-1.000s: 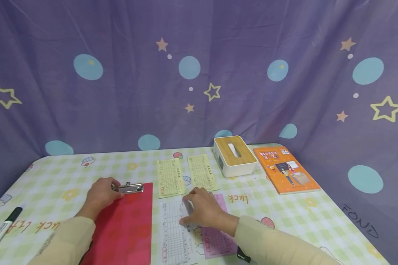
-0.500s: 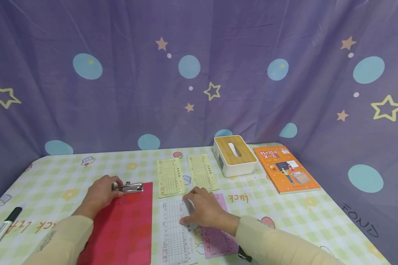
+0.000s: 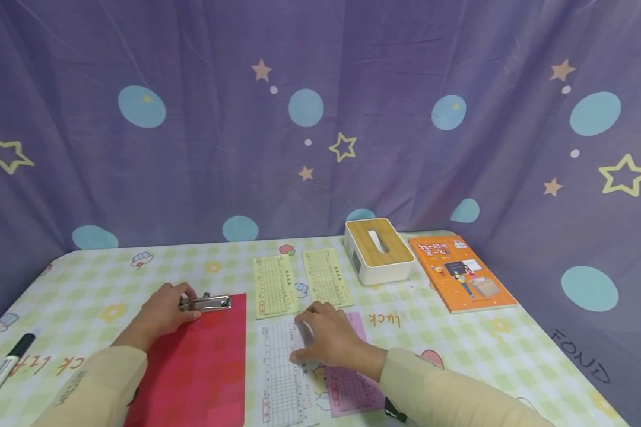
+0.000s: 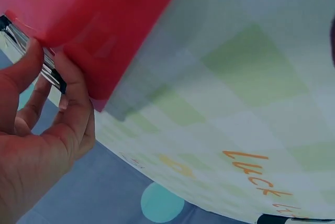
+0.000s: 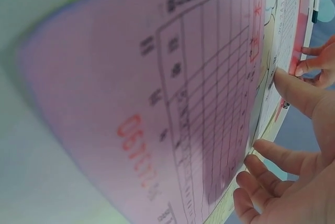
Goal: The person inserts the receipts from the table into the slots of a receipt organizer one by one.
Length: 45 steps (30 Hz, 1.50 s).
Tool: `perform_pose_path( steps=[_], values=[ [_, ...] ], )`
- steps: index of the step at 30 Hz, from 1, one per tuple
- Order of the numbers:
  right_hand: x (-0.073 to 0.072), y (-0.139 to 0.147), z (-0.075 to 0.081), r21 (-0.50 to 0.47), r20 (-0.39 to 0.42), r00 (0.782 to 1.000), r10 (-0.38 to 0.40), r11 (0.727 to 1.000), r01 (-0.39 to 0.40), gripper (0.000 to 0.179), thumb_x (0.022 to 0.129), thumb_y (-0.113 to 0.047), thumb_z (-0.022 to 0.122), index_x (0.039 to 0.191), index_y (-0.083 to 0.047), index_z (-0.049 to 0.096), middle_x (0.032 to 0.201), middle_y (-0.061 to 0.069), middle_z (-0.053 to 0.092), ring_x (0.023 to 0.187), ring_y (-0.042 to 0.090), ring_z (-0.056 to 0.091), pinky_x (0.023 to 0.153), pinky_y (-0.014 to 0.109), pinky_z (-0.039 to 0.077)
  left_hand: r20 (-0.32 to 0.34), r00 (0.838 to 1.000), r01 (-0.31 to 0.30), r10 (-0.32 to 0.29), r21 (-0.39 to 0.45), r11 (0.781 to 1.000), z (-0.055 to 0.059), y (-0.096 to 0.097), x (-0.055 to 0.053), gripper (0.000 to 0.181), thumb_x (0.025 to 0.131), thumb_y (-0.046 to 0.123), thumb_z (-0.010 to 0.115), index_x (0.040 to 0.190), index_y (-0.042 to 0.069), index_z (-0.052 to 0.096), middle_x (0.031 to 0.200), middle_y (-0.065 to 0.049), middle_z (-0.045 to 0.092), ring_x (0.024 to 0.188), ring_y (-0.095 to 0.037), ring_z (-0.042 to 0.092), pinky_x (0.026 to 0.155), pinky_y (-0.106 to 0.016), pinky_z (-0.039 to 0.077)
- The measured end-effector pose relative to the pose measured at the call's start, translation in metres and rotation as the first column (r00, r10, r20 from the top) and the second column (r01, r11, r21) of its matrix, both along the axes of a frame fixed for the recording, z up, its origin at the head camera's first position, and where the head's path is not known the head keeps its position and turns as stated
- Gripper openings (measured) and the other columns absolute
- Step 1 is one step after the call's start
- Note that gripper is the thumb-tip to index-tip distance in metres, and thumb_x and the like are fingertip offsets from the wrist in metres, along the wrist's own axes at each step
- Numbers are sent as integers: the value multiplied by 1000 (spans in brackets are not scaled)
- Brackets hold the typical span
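Observation:
My left hand [image 3: 162, 311] is at the metal clip [image 3: 209, 303] of a red clipboard [image 3: 203, 367]. In the left wrist view, its thumb and fingers pinch the clip end, beside the board's corner. My right hand [image 3: 328, 338] rests over the right edge of a white printed form [image 3: 283, 373], its thumb and index finger spread apart on the paper. Partly under that hand and wrist lies a pink printed form [image 3: 352, 388], seen close up in the right wrist view. Two yellow printed forms, a left one [image 3: 275, 287] and a right one [image 3: 327, 277], lie beyond.
A tissue box [image 3: 381, 252] with a wooden top stands at the back right, beside an orange book [image 3: 462, 274]. A black-capped marker [image 3: 5, 370] lies at the left. Some black object [image 3: 394, 409] shows partly beneath the right sleeve. A purple curtain hangs behind the checked tablecloth.
My left forearm has shifted slightly to the left, while its hand stays at the clip. The right hand and the papers look unchanged.

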State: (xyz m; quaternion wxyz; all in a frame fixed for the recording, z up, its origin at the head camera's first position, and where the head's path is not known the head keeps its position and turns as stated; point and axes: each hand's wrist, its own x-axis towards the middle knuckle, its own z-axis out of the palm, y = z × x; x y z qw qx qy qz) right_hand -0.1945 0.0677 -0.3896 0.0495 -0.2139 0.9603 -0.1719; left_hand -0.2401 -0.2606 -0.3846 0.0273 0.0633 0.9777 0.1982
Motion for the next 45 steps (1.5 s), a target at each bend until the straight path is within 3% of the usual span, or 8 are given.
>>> perform_pose_path(
  steps=[7, 14, 23, 28, 32, 38, 42, 45],
  values=[
    [-1, -1, 4, 19, 19, 1000, -14, 1000, 14, 83, 71, -48, 91, 137, -7, 62, 128, 6, 57, 113, 23, 49, 101, 43, 40, -91, 995, 31, -37, -70, 997, -2, 1, 0, 21, 85, 9, 80, 95, 3, 63, 82, -14, 53, 77, -31, 53, 72, -54, 49],
    [-2, -1, 4, 34, -7, 1000, -2, 999, 2, 78, 72, -48, 91, 135, -9, 65, 124, 4, 59, 108, 21, 49, 94, 41, 39, -156, 986, 44, -58, -96, 994, -6, 3, -1, 19, 83, 9, 82, 93, 4, 67, 78, -11, 53, 73, -30, 56, 72, -56, 50],
    [-2, -1, 5, 51, -23, 1000, -3, 999, 4, 77, 70, -48, 91, 134, -13, 66, 121, 3, 60, 105, 20, 49, 88, 39, 38, -100, 994, 30, -38, -80, 996, -3, 0, -2, 13, 87, 12, 79, 97, 4, 74, 81, -8, 60, 77, -27, 58, 78, -54, 50],
    [-2, -2, 5, 61, -21, 1000, -7, 998, 9, 78, 71, -49, 91, 135, -12, 66, 122, 3, 59, 105, 20, 49, 88, 39, 38, -96, 994, 47, -50, -38, 998, -1, -3, -2, 15, 89, 14, 78, 98, 4, 75, 81, -8, 64, 71, -22, 59, 66, -43, 53],
    [-2, -1, 5, 61, -24, 1000, 0, 998, 1, 77, 72, -49, 90, 135, -12, 65, 122, 3, 59, 106, 20, 49, 87, 39, 38, -47, 999, 30, -28, 32, 999, 1, -4, -3, 23, 91, 13, 76, 106, -3, 74, 89, -16, 70, 64, -17, 62, 57, -32, 54],
    [-1, 1, 5, 46, -22, 1000, 22, 999, -21, 74, 73, -47, 89, 134, -11, 66, 120, 4, 59, 107, 21, 49, 86, 38, 37, 1, 1000, 4, -4, 105, 994, 3, -4, -3, 33, 93, 10, 74, 116, -12, 69, 110, -31, 68, 71, -20, 69, 61, -33, 57],
    [-1, 1, 5, 41, -17, 1000, 25, 999, -25, 75, 74, -47, 89, 134, -10, 65, 121, 4, 58, 107, 21, 49, 87, 39, 37, 49, 999, -25, 17, 181, 983, 1, -5, -3, 38, 93, 10, 74, 121, -14, 65, 116, -35, 64, 63, -13, 68, 59, -30, 57],
    [-1, 2, 4, 37, -10, 1000, 24, 999, -24, 75, 74, -47, 89, 135, -10, 65, 122, 4, 58, 108, 21, 48, 88, 39, 36, 60, 998, -28, 17, 186, 982, 0, -5, -4, 36, 93, 9, 74, 120, -14, 66, 115, -34, 65, 65, -14, 67, 60, -30, 57]
  ],
)
